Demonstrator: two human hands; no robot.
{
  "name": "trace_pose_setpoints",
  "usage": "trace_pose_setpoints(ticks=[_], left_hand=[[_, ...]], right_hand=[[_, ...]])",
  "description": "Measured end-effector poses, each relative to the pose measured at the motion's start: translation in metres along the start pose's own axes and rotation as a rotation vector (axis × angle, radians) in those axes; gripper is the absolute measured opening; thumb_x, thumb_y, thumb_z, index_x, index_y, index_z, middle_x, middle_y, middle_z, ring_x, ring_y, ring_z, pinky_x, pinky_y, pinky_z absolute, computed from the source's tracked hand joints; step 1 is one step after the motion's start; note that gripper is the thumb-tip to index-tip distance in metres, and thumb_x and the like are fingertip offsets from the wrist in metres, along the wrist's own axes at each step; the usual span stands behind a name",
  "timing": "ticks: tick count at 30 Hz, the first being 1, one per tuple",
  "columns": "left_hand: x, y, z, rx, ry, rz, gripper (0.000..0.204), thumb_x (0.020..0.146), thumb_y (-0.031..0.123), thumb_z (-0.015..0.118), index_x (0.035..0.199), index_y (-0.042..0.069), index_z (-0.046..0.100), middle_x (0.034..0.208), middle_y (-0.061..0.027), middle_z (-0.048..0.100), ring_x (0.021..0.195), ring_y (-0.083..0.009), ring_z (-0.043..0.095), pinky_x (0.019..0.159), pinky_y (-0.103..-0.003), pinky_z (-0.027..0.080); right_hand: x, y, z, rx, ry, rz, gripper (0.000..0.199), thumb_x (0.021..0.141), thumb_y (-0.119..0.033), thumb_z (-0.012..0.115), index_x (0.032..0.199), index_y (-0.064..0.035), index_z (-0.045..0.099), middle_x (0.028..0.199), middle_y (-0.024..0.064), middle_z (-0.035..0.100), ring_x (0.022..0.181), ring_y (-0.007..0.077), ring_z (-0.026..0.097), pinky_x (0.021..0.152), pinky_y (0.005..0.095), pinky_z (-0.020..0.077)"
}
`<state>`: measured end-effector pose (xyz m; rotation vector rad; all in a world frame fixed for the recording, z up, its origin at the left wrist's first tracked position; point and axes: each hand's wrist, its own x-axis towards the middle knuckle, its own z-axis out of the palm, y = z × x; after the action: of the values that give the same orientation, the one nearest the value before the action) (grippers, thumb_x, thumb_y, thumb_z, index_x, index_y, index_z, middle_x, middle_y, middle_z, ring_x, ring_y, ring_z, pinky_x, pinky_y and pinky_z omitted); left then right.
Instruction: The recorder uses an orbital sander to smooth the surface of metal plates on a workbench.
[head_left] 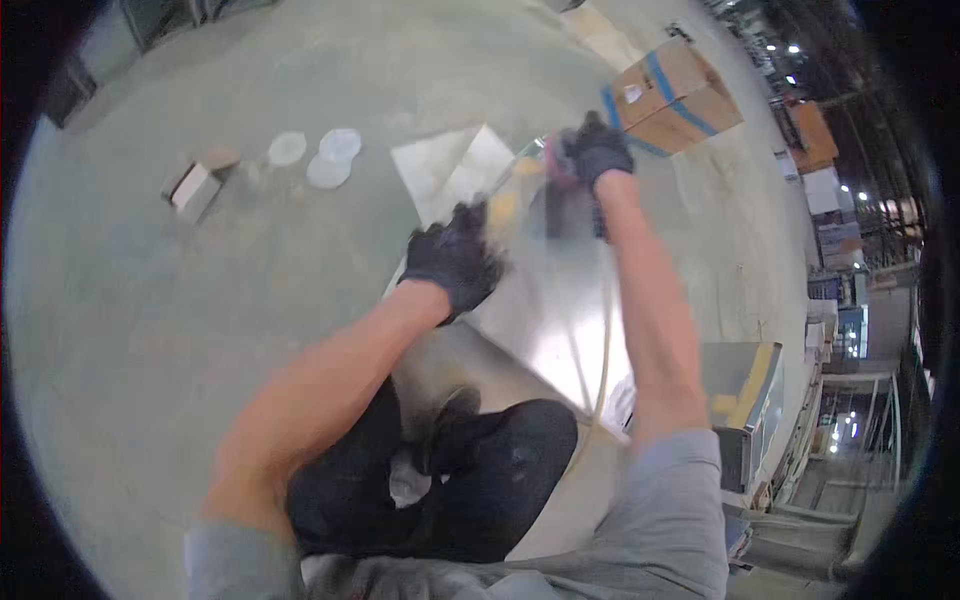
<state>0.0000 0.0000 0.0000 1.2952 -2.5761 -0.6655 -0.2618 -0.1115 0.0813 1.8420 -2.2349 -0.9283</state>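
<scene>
In front of my knees lies a shiny metal sheet-like piece (520, 310), bright with glare toward its near right part. My gloved right hand (600, 152) is closed at its far end on a dark and pink tool (562, 168), smeared by motion, so its exact kind does not show. A thin tan hose (604, 350) runs over the metal toward me. My gloved left hand (452, 260) is at the metal's left edge beside a yellow patch (502, 210); its fingers are blurred, and whether they grip the edge is unclear.
A cardboard box (675, 100) with blue tape stands just beyond my right hand. White sheets (450, 165) lie past the metal. On the floor at left are white round discs (335, 160) and a small open box (195, 190). A metal-sided unit with a yellow strip (745, 400) stands at right.
</scene>
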Motion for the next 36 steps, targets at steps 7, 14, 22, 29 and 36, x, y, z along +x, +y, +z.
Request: trace_pose_setpoints(ticks=[7,14,22,29,36], left_hand=[[-0.036,0.010,-0.044,0.157,-0.191,-0.138,0.078,0.093,0.054,0.041,0.151,0.003,0.030,0.135,-0.0263,0.050,0.098,-0.0428,0.063,0.080,-0.051,0.049],[-0.029,0.023,0.000,0.259,0.081,-0.026,0.076,0.095,0.054,0.037,0.147,-0.002,0.037,0.137,-0.0340,0.047,0.087,-0.0432,0.064,0.075,-0.049,0.051],[-0.046,-0.001,-0.020,0.286,-0.101,-0.106,0.079,0.093,0.055,0.040,0.148,-0.001,0.034,0.141,-0.0330,0.045,0.088,-0.0433,0.065,0.078,-0.049,0.050],[-0.038,0.017,-0.021,0.039,-0.107,0.012,0.079,0.091,0.053,0.046,0.150,0.003,0.030,0.134,-0.0301,0.050,0.093,-0.0435,0.064,0.083,-0.051,0.049],[-0.054,-0.019,-0.034,0.063,-0.092,0.032,0.072,0.091,0.047,0.048,0.142,-0.002,0.038,0.120,-0.0255,0.059,0.094,-0.0412,0.065,0.079,-0.051,0.050]], right_hand=[[-0.024,-0.017,0.010,0.488,0.404,0.282,0.063,0.087,-0.052,0.052,0.131,-0.0060,0.055,0.113,0.0238,0.063,0.101,0.0435,0.063,0.085,0.0488,0.0515],[0.025,0.021,0.053,0.292,0.399,0.119,0.057,0.087,-0.046,0.053,0.133,-0.0136,0.051,0.114,0.0239,0.059,0.103,0.0381,0.064,0.085,0.0462,0.0529],[-0.010,0.004,0.016,0.596,0.218,0.304,0.054,0.088,-0.047,0.050,0.131,-0.0131,0.052,0.122,0.0259,0.057,0.108,0.0402,0.062,0.088,0.0493,0.0507],[0.035,0.080,0.106,0.296,0.297,0.268,0.067,0.084,-0.051,0.056,0.140,-0.0153,0.047,0.126,0.0245,0.055,0.106,0.0424,0.062,0.088,0.0499,0.0511],[-0.024,-0.010,0.031,0.605,0.332,0.162,0.056,0.082,-0.049,0.061,0.122,-0.0090,0.054,0.113,0.0217,0.059,0.093,0.0418,0.064,0.078,0.0479,0.0510]])
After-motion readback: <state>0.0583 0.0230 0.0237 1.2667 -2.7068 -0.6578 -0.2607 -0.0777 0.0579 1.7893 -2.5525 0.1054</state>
